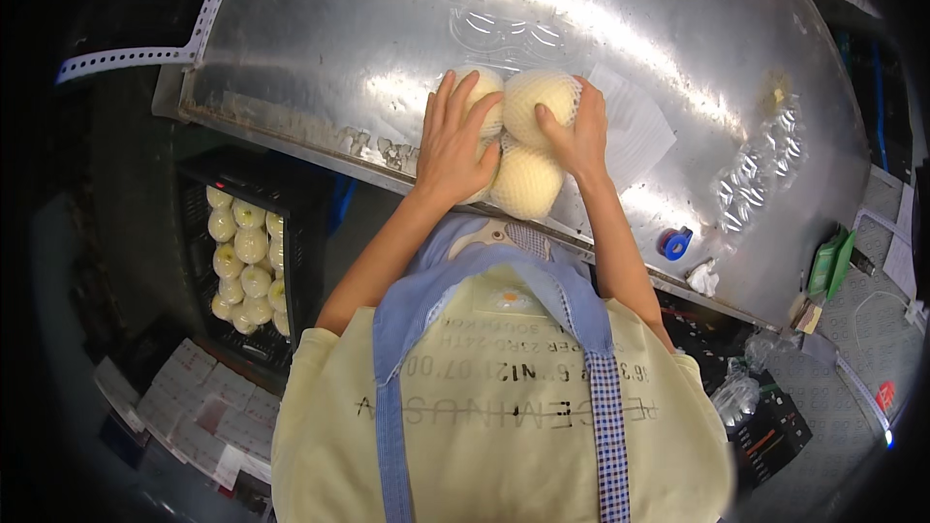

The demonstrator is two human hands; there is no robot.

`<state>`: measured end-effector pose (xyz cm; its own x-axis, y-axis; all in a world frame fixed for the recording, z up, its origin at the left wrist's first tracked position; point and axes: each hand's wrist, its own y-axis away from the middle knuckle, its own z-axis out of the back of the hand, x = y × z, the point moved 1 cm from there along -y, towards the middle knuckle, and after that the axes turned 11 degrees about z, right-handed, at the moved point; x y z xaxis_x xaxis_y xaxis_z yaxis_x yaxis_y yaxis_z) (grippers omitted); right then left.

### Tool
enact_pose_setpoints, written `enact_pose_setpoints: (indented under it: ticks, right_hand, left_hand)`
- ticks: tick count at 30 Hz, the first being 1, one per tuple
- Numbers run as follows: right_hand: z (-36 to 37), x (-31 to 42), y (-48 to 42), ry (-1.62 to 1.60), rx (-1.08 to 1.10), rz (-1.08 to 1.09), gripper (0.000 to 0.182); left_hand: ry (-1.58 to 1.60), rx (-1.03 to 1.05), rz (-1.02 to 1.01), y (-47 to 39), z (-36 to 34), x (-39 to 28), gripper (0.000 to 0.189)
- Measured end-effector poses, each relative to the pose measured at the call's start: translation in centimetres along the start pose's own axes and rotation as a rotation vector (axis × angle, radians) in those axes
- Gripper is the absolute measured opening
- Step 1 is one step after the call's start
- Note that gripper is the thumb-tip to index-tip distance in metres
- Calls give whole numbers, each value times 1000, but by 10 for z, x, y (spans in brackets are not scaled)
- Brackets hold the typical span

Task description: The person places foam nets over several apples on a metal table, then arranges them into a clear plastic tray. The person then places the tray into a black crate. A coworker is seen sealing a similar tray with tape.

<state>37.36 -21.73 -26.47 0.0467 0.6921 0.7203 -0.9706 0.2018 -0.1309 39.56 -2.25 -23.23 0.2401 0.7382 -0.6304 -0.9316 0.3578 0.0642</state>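
At the front edge of a metal worktable (pixel 305 51), several pale round fruits in foam nets sit pressed together. My left hand (pixel 458 138) lies over the left pair, gripping with spread fingers on the far-left fruit (pixel 479 91) and its thumb by the near-left fruit (pixel 481 194), which is mostly hidden. My right hand (pixel 585 131) grips the far-right netted fruit (pixel 534 105), thumb on top and fingers around its outer side. Below that fruit is the near-right one (pixel 529 181), close to my apron. A clear plastic clamshell tray (pixel 508 29) lies just beyond the group.
A white sheet (pixel 643 131) lies right of my right hand. Further right are clear plastic packaging (pixel 759 167), a blue tape roll (pixel 676 242), and crumpled white paper (pixel 702 278). Lower left, a black crate (pixel 287 269) holds wrapped fruits (pixel 251 245); stacked printed cartons (pixel 203 407) stand nearby.
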Motion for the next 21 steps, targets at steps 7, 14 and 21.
enact_pose_setpoints:
  ticks: [7,14,21]
  right_hand:
    - [2,1,10,-37,-81,-29,76]
    - [38,28,73,-44,115,329,84]
    - [25,45,94,78,186,337,82]
  left_hand:
    - [-43,64,-25,-7,3,0,58]
    - [-69,107,-237,-53,11,-36,74]
    - [-87,500,-352,-79,-12,-39,80]
